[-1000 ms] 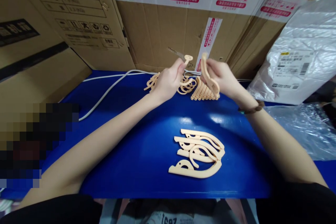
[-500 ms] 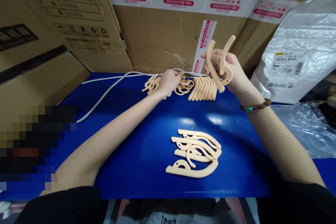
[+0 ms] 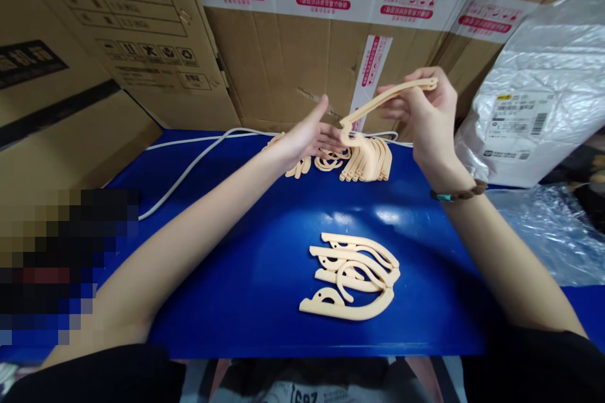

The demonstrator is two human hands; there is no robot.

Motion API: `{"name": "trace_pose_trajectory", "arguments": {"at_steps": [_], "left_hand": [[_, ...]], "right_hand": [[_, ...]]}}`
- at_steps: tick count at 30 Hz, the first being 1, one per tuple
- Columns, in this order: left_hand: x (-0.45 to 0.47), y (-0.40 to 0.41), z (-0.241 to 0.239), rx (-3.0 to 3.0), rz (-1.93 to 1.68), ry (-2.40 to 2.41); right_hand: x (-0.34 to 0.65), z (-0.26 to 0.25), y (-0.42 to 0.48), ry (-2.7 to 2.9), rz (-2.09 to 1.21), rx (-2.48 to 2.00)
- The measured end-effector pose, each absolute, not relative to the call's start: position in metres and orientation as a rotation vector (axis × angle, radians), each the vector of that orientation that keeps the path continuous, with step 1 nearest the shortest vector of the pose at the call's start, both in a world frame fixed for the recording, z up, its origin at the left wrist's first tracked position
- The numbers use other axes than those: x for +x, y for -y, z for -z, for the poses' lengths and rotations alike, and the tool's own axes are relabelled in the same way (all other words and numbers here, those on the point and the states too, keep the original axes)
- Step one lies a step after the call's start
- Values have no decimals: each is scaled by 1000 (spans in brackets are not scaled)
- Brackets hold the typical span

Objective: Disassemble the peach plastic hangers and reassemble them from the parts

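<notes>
My right hand is closed on a peach-coloured folding hanger, raised above the table, its long arm tilted down to the left. A blurred part hangs from the hanger's lower end. My left hand is open, thumb up and fingers stretched toward that lower end; whether they touch, I cannot tell. Beneath and behind the hands lie a row of curved hanger arms, a pile of loose hooks and some short pieces, partly hidden. Closer to me, several folded hangers overlap on the table.
The blue table is backed by a large cardboard box, with another carton at left. A white cable runs along the back. A white plastic package and clear plastic wrap are at right.
My left hand has lifted off the loose pieces, opened and moved right. In my right hand the hanger has swung from upright to slanting down leftward.
</notes>
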State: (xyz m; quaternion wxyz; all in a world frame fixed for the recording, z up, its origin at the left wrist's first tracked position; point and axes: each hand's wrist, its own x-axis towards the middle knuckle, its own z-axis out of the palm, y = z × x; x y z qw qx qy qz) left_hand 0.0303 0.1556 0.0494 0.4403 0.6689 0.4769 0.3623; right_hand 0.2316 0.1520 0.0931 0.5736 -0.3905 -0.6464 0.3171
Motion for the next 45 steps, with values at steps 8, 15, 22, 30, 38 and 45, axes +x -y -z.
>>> {"name": "trace_pose_trajectory", "arguments": {"at_steps": [8,15,22,30,38,45], "left_hand": [[29,-129,-73,1076,-1113,-898],[45,-116,-64,1122,-911,-948],[39,-124,-42,1936,-1200,-1255],[-27,-183,-26,2020,-757,-1632],[-18,-154,-26,2320,-682,-1894],[24,-55,-64,2496,162,-979]], "right_hand": [[236,-93,-140,2162,259,-1324],[212,-67,-132,2573,703,-1308],[213,-60,-148,2285,-293,-1446],[248,-61,-173,2164,4,-1396],[262,-32,-157,2605,783,-1033],[261,-20,-151,2792,755,-947]]}}
